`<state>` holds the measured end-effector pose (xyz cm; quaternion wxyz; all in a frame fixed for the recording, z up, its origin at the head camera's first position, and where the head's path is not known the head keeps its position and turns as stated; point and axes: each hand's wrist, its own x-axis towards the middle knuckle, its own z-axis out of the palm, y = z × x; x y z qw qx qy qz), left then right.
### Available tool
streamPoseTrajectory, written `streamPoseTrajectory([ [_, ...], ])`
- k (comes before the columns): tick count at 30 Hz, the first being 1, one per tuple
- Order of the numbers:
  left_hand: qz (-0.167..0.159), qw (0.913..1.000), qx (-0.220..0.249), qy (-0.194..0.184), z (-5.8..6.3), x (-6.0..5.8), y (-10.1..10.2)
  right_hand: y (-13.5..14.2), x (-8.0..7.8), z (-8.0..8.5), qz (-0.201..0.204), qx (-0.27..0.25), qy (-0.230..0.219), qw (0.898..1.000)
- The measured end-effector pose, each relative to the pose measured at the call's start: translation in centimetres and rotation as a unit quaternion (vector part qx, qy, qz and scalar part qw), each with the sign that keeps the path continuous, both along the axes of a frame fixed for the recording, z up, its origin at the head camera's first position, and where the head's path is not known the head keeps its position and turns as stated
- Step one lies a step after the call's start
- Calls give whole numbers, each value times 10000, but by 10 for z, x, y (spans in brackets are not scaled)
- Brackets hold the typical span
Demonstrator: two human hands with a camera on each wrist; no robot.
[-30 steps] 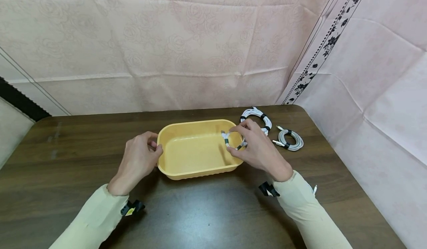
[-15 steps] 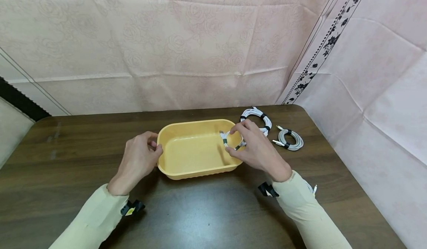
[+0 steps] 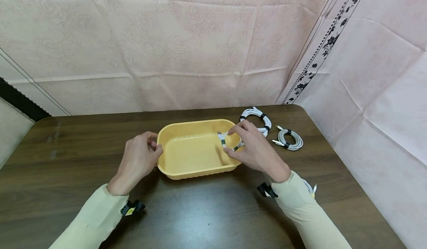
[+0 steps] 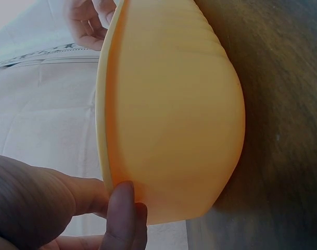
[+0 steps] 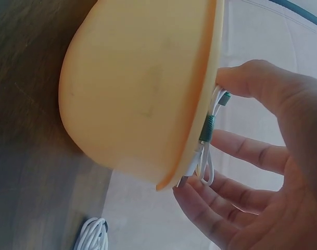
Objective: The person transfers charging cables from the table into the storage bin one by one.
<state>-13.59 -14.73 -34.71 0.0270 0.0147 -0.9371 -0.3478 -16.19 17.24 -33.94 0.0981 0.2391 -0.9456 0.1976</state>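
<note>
Fingers pinch a looped cable over a smooth, round-cornered tray.

Plain yellow oblong plastic tray; small looped white cable, green bands; brown wood-grained table; pale-pink cloth backdrop, faint roses.

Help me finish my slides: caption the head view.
Left hand grips a yellow tray; right hand holds a coiled white cable above the opposite end; other cables lie on the table.
</note>
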Motion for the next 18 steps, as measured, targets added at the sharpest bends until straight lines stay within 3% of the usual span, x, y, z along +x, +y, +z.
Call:
streamPoseTrajectory([
  [18, 35, 10000, 4, -5, -1, 0, 0, -1, 4, 1, 356, 285, 134, 9989],
])
